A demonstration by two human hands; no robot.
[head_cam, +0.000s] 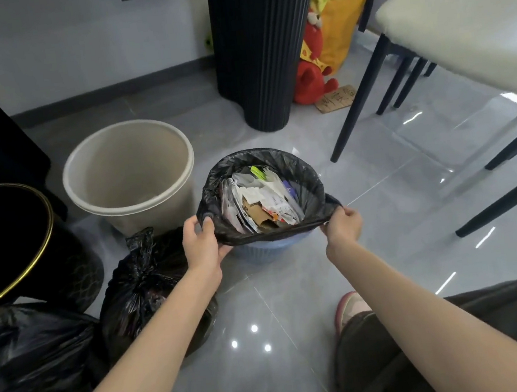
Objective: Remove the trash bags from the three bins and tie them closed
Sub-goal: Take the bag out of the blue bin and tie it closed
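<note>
While the black bag (308,173) full of trash sits in the blue bin (257,254), the left hand (203,245) grips its rim at eight o'clock and the right hand (343,226) pinches it at four o'clock. A tied bag (146,284) lies at eight o'clock from the bin.

Open centre, crowded left
Glossy grey tiled floor (294,289) lies open at lower centre. A beige plastic bin (141,207), a black gold-rimmed bin (73,261) and tied black plastic bags (144,281) crowd the left; black chair legs (359,95) bar the right, a black ribbed column (262,48) the upper centre.
</note>
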